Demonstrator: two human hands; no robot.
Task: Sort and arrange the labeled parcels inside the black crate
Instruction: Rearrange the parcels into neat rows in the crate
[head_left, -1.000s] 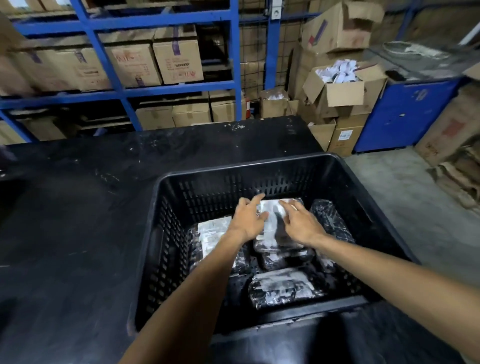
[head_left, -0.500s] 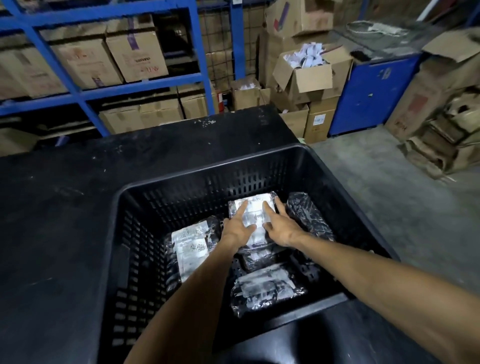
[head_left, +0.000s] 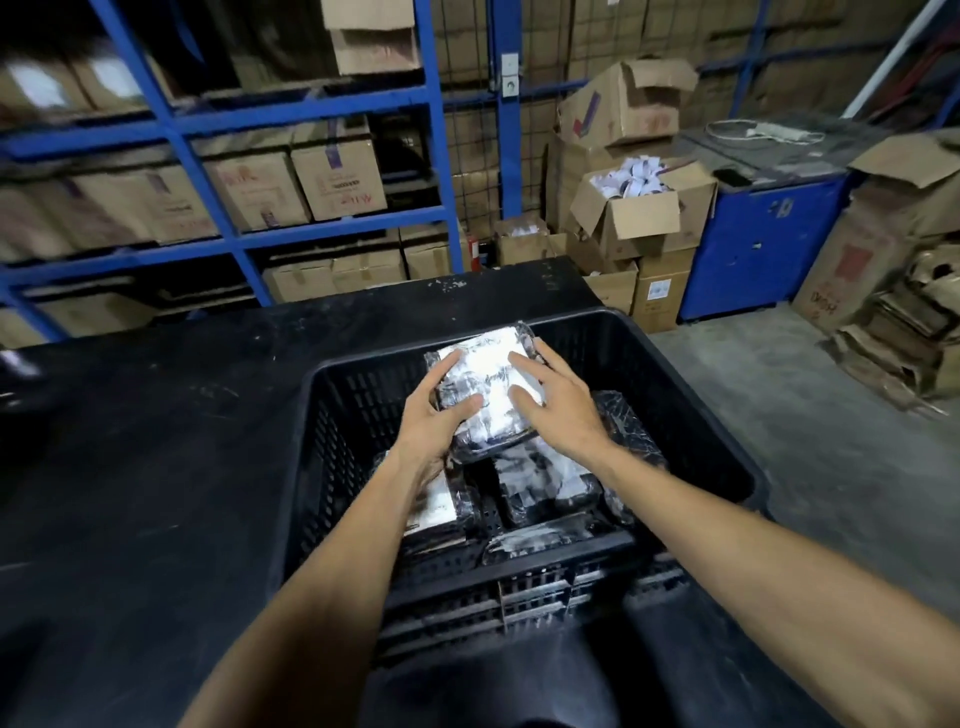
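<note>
Inside crate (head_left: 691, 395): parcels (head_left: 540, 478); hands hold one (head_left: 488, 395).

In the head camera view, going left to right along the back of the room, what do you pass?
Blue shelving rack stacked with cardboard boxes → open box of white packets → blue cabinet → heap of flattened cardboard.

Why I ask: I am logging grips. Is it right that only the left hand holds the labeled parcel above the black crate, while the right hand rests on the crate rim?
Not quite. In the head view the right hand is not on the rim of the black crate; with the left hand it grips the labeled parcel, one hand on each side.
</note>
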